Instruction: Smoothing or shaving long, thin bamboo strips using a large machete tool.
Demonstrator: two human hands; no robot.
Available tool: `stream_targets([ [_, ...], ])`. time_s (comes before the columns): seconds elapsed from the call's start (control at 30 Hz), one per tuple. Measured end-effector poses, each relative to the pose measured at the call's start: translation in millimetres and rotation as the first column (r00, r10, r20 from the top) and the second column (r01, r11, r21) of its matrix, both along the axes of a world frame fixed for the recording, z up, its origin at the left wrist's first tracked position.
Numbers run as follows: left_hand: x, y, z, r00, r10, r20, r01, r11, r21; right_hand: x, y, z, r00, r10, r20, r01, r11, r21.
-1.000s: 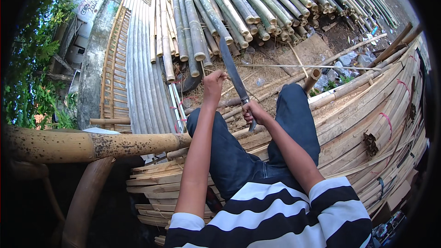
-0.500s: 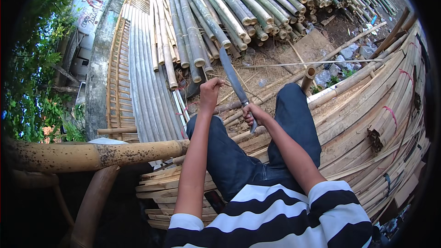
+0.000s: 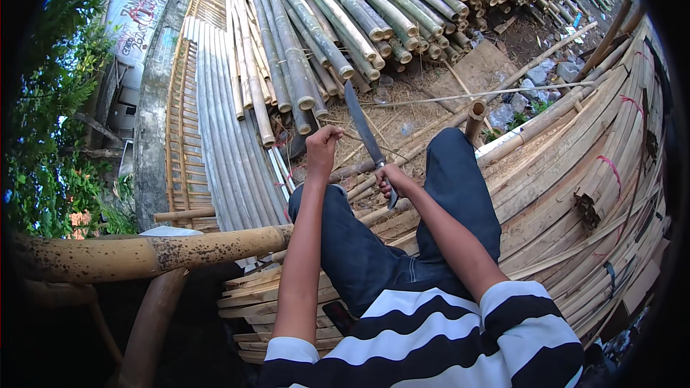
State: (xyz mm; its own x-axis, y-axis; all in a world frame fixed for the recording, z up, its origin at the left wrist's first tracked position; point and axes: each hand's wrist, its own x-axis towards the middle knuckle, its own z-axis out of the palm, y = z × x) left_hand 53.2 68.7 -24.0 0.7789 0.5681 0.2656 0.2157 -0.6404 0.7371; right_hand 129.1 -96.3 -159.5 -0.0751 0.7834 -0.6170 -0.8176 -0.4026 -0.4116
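My right hand (image 3: pixel 394 180) is wrapped round the handle of a long machete (image 3: pixel 363 123). Its broad grey blade points up and to the left, away from me. To the left of the blade, my left hand (image 3: pixel 323 145) is closed in a pinch on a thin bamboo strip (image 3: pixel 389 150). The strip runs rightward from the fingers and crosses the blade; whether the two touch I cannot tell. Both hands are held out over my knees, with my dark trousers (image 3: pixel 460 187) below them.
Long bamboo poles (image 3: pixel 338 7) lie stacked ahead. Split bamboo slats (image 3: pixel 560 194) spread to the right and beneath me. A thick spotted bamboo rail (image 3: pixel 208 248) crosses at the left, near corrugated sheeting (image 3: pixel 223 122). A short upright bamboo stub (image 3: pixel 475 116) stands beside my right knee.
My left hand has shifted slightly left and down, with the thin strip still in it. The machete has tipped only a little; the whole view has moved slightly.
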Motion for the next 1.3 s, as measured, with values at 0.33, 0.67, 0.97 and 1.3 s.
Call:
stream_targets([
  [0.33, -4, 0, 3, 0.999, 0.049, -0.009, -0.049, 0.999, 0.010, 1, 0, 40, 0.999, 0.001, 0.042, -0.003, 0.999, 0.047],
  [0.67, 1, 1, -8, 0.999, 0.028, 0.015, -0.027, 0.998, -0.049, 2, -1, 5, 0.974, -0.091, 0.208, 0.132, 0.973, -0.190],
  [0.97, 3, 1, -2, 0.998, 0.044, 0.039, -0.041, 0.997, -0.070, -3, 9, 24, 0.988, -0.074, 0.138, 0.082, 0.995, -0.051],
  [1.3, 2, -5, 2, 0.999, 0.046, -0.005, -0.046, 0.999, -0.026, 3, 7, 38, 0.993, -0.028, -0.115, 0.035, 0.998, 0.057],
])
